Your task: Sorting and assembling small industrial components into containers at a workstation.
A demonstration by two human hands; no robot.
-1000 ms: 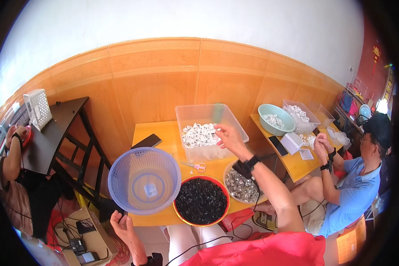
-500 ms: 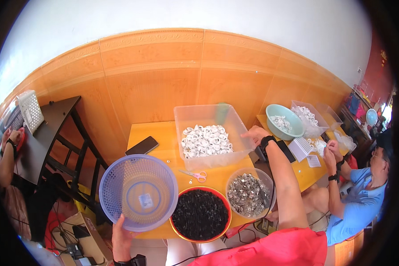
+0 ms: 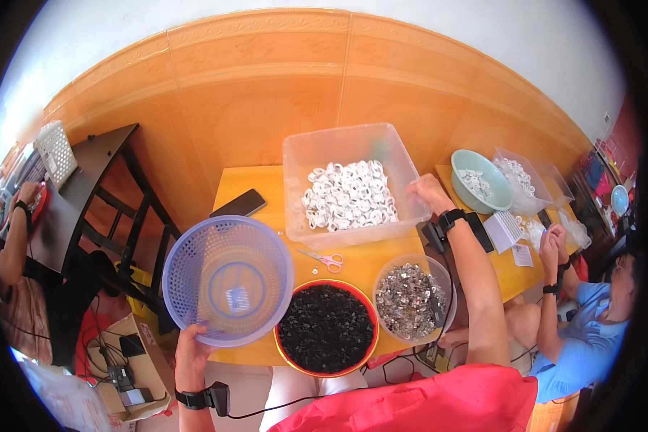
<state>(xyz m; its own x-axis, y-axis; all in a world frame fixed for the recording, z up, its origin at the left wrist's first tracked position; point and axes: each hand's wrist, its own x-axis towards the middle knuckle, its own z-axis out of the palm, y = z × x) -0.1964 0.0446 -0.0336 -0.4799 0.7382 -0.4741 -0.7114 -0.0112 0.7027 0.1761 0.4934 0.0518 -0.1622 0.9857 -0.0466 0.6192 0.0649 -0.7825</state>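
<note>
My left hand (image 3: pixel 192 351) grips the near rim of a purple perforated plastic basket (image 3: pixel 182 248), thumb against the rim. The basket holds only a small pale slip or packet (image 3: pixel 237 299) on its bottom. My right hand (image 3: pixel 430 193) is closed over the right rim of a clear plastic bin (image 3: pixel 344 140); some fingers are hidden. White ring-shaped plastic parts (image 3: pixel 353 194) are heaped inside the bin. Nearest me, a red basin (image 3: pixel 375 327) is full of small black pieces (image 3: pixel 327 327). Right of it, a clear round tub (image 3: pixel 445 277) holds small metal parts (image 3: pixel 409 301).
Pink-handled scissors (image 3: pixel 325 261) and a black phone (image 3: pixel 238 203) lie on the yellow table (image 3: pixel 255 180). To the right, a person in blue (image 3: pixel 583 345) works beside a mint basin (image 3: pixel 459 189). Another person (image 3: pixel 11 259) sits at a dark table (image 3: pixel 86 173) on the left. Cables hang near my right arm.
The whole view has shifted, so things appear higher. My right hand has closed further over the bin's rim, and the bin seems slightly turned. My left hand stays on the basket.
</note>
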